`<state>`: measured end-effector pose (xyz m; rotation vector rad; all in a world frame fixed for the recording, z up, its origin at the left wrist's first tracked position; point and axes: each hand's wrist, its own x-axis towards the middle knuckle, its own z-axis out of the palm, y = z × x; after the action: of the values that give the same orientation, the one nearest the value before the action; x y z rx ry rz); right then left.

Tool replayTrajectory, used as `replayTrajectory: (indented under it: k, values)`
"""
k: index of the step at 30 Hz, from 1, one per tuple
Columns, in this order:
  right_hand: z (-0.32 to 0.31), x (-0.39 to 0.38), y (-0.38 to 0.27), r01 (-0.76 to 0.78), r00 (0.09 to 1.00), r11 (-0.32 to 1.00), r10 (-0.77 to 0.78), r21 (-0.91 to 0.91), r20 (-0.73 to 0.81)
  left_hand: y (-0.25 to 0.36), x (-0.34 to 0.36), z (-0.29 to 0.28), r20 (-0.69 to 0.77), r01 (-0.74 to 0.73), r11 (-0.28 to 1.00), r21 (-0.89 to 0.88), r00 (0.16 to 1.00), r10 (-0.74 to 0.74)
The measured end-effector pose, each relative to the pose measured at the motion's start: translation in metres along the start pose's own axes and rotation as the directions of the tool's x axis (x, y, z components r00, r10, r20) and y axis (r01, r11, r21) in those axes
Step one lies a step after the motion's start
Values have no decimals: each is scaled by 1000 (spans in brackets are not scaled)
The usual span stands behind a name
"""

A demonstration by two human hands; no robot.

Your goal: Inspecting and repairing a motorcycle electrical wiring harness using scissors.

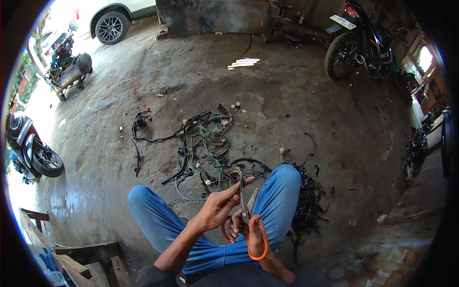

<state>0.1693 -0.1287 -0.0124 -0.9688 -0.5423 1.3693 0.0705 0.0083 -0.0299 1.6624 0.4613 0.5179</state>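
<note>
My left hand grips a bundle of thin wires, its index finger stretched along them between my raised knees. My right hand holds scissors with orange handles, their blades parted, with one blade against the wires beside my left fingers. The wires run into a tangled wiring harness of black, green and pale cables with small connectors, spread on the concrete floor in front of me. A heap of black scraps lies beside my right leg.
A motorcycle stands at back right, another at left. A wheeled compressor and a white car are at back left, near a metal panel. Wooden planks stand at lower left. More dark parts lie along the right.
</note>
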Motion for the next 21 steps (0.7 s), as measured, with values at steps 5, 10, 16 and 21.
replayTrajectory:
  k: [5, 10, 16, 21]
  values:
    - [6, -1, -1, -38, 996, 996, 44, 84, -73, 6, -2, 4, -16, 68, 996, 58, 998, -67]
    - [-4, 1, -5, -57, 996, 995, 63, 78, -67, 3, 4, 4, -31, -58, 993, 100, 998, 61]
    - [-6, -6, -16, -87, 994, 995, 84, -41, -68, -7, -1, -3, 7, -94, 965, 244, 995, 95]
    - [-17, -16, -19, -210, 973, 974, 200, -81, -116, 2, 3, -22, 196, -221, 862, 457, 970, 145]
